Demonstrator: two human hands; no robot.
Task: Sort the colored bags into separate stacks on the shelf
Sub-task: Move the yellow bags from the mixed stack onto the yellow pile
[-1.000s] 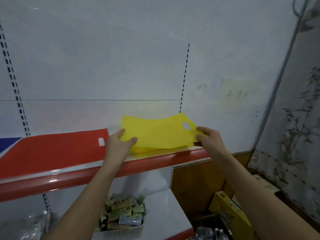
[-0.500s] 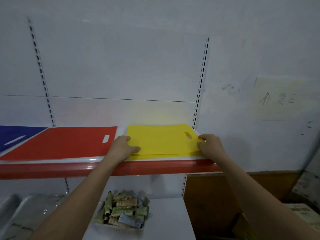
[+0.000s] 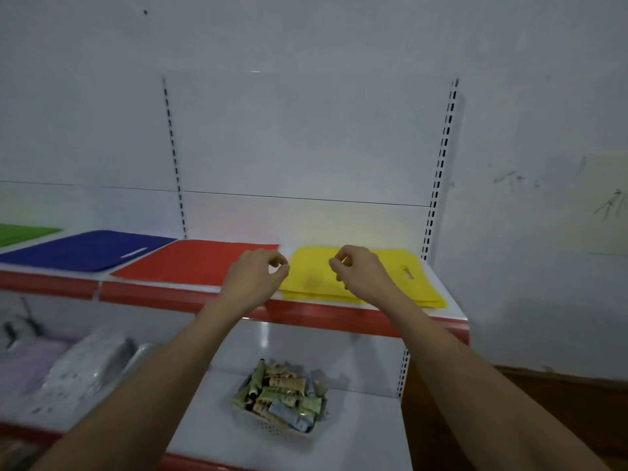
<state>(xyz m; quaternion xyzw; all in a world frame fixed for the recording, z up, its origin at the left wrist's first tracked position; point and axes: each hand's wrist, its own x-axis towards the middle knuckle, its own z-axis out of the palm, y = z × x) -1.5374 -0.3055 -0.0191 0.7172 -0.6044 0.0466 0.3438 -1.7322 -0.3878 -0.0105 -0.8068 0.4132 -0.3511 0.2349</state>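
Hovering empty, loosely curled hands [image 3: 307, 273] above yellow bags [image 3: 384, 283], red bags [image 3: 197, 263] alongside.

**Four colours along a red-edged shelf**

Green bags [image 3: 23, 233], blue bags [image 3: 85, 249], red bags [image 3: 193, 263] and yellow bags [image 3: 373, 283] lie on the white shelf [image 3: 448, 309] with its glossy red front lip. Below, a white perforated basket [image 3: 272, 428] holds green-and-brown tubes [image 3: 282, 390].

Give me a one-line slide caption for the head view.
Both hands hover empty over yellow bags beside red, blue and green stacks.
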